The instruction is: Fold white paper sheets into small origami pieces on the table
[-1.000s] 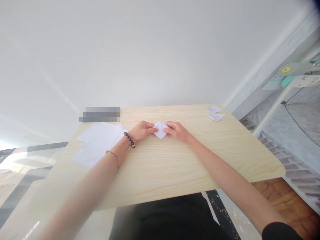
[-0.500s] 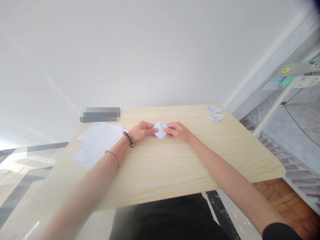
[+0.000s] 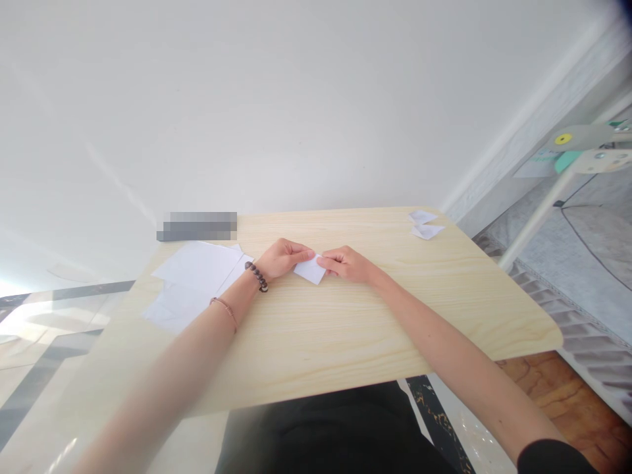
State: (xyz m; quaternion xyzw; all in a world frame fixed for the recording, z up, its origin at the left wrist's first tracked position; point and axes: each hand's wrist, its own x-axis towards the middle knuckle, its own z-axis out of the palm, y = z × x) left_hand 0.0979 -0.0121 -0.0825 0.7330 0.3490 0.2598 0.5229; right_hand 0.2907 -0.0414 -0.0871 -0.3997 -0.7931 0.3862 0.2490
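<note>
A small folded piece of white paper (image 3: 311,270) is held between my two hands over the middle of the table. My left hand (image 3: 285,257) pinches its upper left part, thumb on top. With thumb and fingers closed, my right hand (image 3: 347,264) grips the paper's right corner. The two thumbs almost meet at the paper's top edge. My fingers hide the paper's upper side and its right end. A beaded bracelet (image 3: 257,276) and a thin bangle (image 3: 224,311) are on my left wrist and forearm.
White paper sheets (image 3: 197,266) lie overlapping on the left of the wooden table (image 3: 316,342). Two folded white paper pieces (image 3: 427,231) sit at its far right corner. A blurred-out grey object (image 3: 197,226) is at the back left, by the wall (image 3: 306,105).
The paper was a diamond with a crease down its middle, held at both sides. Now it is turned and tilted, its visible part hanging lower, below my left thumb. My hands have barely shifted.
</note>
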